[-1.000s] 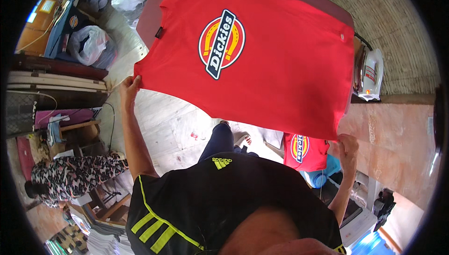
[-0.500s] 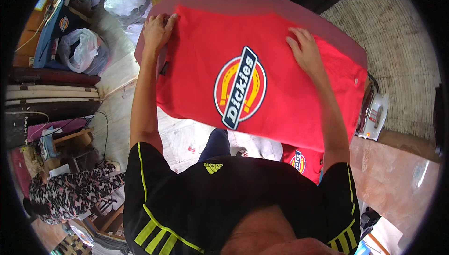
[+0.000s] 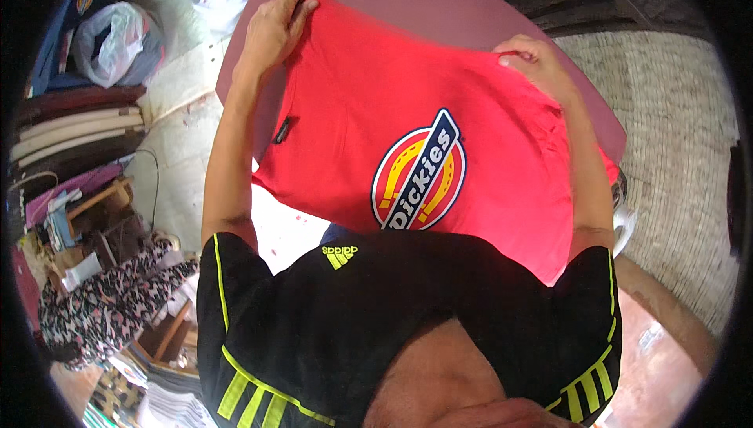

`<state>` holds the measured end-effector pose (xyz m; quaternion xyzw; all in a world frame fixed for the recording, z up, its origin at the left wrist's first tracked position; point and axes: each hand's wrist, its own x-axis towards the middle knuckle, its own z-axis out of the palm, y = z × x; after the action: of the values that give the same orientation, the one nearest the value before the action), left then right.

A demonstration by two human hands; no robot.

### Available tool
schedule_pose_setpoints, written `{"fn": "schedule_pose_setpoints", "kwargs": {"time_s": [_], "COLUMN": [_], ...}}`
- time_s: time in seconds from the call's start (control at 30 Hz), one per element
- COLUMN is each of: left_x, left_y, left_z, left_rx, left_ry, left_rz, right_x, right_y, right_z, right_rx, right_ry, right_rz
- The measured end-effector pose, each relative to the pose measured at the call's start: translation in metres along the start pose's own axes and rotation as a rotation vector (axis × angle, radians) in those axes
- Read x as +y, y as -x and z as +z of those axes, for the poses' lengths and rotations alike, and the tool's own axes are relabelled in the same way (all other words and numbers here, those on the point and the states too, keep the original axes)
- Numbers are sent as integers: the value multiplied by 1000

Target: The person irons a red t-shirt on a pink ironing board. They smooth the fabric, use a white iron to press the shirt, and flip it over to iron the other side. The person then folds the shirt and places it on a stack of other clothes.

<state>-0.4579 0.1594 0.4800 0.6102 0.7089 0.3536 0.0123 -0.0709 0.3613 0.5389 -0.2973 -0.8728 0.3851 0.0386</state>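
Observation:
A red garment (image 3: 337,153) with a large round emblem in yellow, white and navy lies partly over a mauve padded board (image 3: 463,4). My left hand (image 3: 274,28) pinches its far left corner between thumb and fingers. Farther right, my right hand (image 3: 537,63) grips the far edge, where the cloth bunches a little. Between the two hands the far edge sags slightly. A small black tag (image 3: 283,129) shows near the garment's left edge. Its near side hangs toward my body and is partly hidden by my black shirt.
Right of the board lies a woven mat (image 3: 667,153), with a white iron (image 3: 625,228) mostly hidden by my arm. Plastic bags (image 3: 118,43) and stacked panels (image 3: 78,130) stand at left. A person in patterned clothing (image 3: 110,295) is at lower left.
Both hands have closed on the garment's far edge, where they lay on it before. The cloth has gone from flat to creased and partly lifted, and its near part has come closer to me.

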Motion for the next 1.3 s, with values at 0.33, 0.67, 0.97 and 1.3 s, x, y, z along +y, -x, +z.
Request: {"fn": "schedule_pose_setpoints", "kwargs": {"time_s": [0.33, 0.67, 0.97, 1.3], "left_x": [3, 16, 104, 160], "left_y": [5, 15, 111, 98], "left_z": [6, -9, -17, 18], "left_rx": [130, 109, 3, -47], "left_ry": [-116, -29, -136, -19], "left_rz": [30, -72, -131, 68], "right_x": [-9, -125, -125, -114], "right_y": [-14, -145, -141, -140], "right_z": [33, 160, 163, 161], "right_rx": [387, 211, 219, 480], "right_ry": [241, 271, 375, 17], "right_rz": [-247, -751, -673, -830]}}
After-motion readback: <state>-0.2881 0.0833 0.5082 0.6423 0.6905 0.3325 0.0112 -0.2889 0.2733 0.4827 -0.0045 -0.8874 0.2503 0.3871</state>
